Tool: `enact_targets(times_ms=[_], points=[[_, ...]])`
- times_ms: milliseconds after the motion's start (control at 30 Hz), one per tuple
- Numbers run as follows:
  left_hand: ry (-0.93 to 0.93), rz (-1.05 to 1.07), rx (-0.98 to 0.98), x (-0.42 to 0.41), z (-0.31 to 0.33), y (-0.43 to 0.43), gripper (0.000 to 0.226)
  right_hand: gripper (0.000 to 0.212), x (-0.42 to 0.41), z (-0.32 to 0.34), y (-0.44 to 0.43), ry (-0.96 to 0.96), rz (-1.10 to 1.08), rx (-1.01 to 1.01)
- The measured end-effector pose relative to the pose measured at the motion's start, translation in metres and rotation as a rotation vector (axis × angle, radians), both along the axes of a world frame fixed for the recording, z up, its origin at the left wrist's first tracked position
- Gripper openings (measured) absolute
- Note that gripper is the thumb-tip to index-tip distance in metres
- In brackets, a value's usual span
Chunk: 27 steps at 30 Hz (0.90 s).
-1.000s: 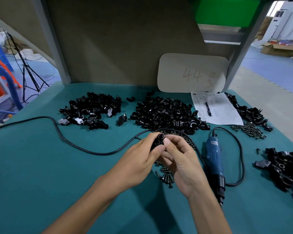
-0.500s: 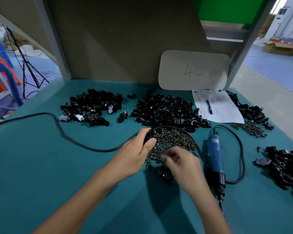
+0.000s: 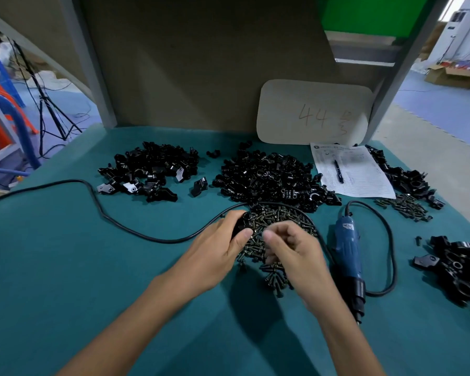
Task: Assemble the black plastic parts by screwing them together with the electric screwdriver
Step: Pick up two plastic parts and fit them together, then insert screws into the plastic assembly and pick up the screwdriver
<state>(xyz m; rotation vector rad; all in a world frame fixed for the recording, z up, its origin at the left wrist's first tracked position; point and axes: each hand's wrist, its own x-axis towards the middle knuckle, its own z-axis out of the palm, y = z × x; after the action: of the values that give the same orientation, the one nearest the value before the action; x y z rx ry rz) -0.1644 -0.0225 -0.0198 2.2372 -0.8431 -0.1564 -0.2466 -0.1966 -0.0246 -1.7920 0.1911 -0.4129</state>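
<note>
Teal felt tabletop throughout, with the heap of dark metal screws at its middle as landmark. Far left of the heap: thin black power cord, snaking in from the edge and arcing round the heap's back, probably left slack for tool reach. Behind and left of the heap: loose pile of black plastic brackets, seemingly sorted apart as one kind of stock. At the heap's left edge: left hand, fingers curled round a small black plastic part, round opening uppermost, apparently presented for a screw. Over the heap's near side: right hand, fingers bunched, thumb and forefinger tips together; blurred, so a screw between them or not, cannot tell. Behind the heap: bigger pile of black plastic clamps. Just right of the heap: blue electric screwdriver, lying flat, bit toward the person, within easy reach; small label on its body, unreadable. Farther back and right: beige rounded board propped upright, handwritten "44" plus a scrawled character; printed paper form under a pen, text too small. Far right: heaped black assemblies, likely finished.
</note>
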Motion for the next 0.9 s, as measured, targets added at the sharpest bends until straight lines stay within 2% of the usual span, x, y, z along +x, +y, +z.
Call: enact_targets(times_ms=[100, 167, 533, 700, 733, 833, 900], points=[[-0.031, -0.024, 0.011, -0.002, 0.003, -0.003, 0.045, 0.008, -0.004, 0.016, 0.005, -0.057, 0.082, 0.316], [-0.045, -0.032, 0.014, -0.004, 0.004, -0.003, 0.043, 0.016, -0.005, 0.019, 0.006, -0.055, 0.107, 0.398], [-0.058, -0.075, -0.01, -0.009, 0.005, -0.002, 0.045, 0.019, 0.001, 0.016, 0.0, -0.041, 0.143, 0.374], [-0.107, -0.065, 0.029, -0.007, -0.001, -0.004, 0.049, 0.007, 0.008, 0.009, -0.004, -0.002, 0.096, 0.164], [-0.12, -0.066, 0.029, -0.006, -0.003, -0.004, 0.047, 0.01, 0.009, 0.009, -0.004, 0.026, 0.081, 0.097], [-0.144, -0.071, 0.019, -0.004, -0.008, -0.006, 0.044, 0.035, 0.009, 0.009, -0.004, 0.097, 0.038, -0.205], [-0.153, -0.058, 0.009, -0.001, -0.012, -0.008, 0.046, 0.042, 0.005, 0.012, -0.009, 0.118, 0.014, -0.367]])
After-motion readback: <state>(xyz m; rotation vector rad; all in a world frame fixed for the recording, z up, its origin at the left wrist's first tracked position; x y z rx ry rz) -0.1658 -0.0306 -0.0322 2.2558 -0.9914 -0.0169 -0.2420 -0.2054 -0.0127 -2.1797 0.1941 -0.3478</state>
